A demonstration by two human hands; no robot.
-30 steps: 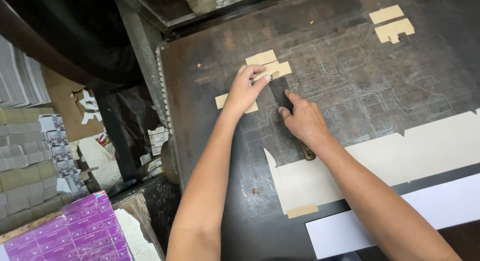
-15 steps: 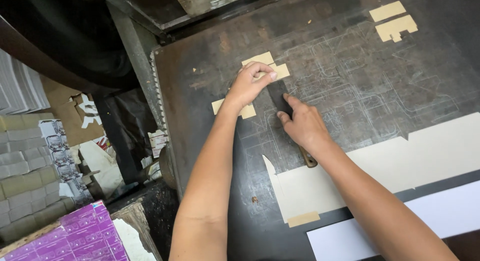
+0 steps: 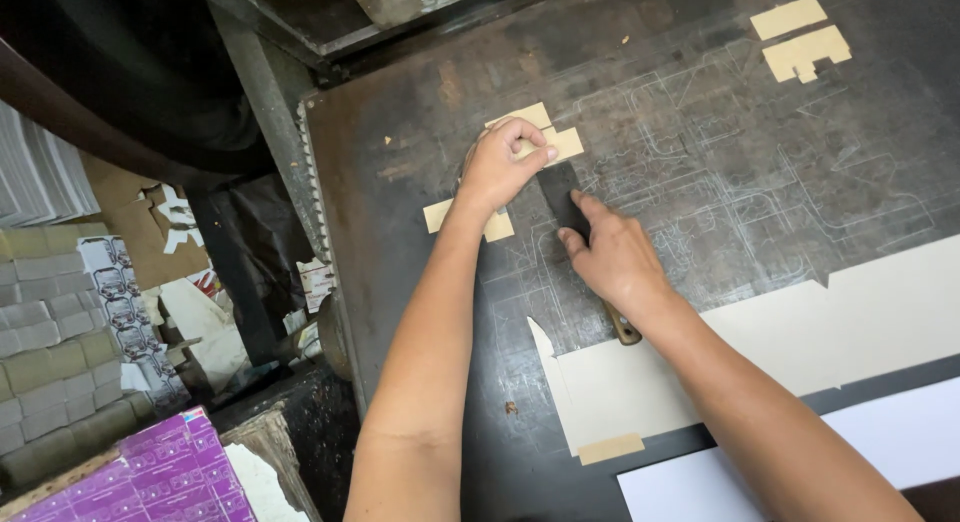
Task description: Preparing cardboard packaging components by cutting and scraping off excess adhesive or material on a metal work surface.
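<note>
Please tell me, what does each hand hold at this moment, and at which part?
The right hand holds a flat dark-bladed tool by its brown handle, forefinger pressing on the blade. The left hand pinches a tan tape piece at its edge on the dark metal plate.

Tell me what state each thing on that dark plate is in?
Left hand: fingers pinching tan tape.
Right hand: pressing a dark scraper blade flat on the plate.
Tan tape pieces: stuck flat.
Cream card sheet: lying flat, taped at its corner.
</note>
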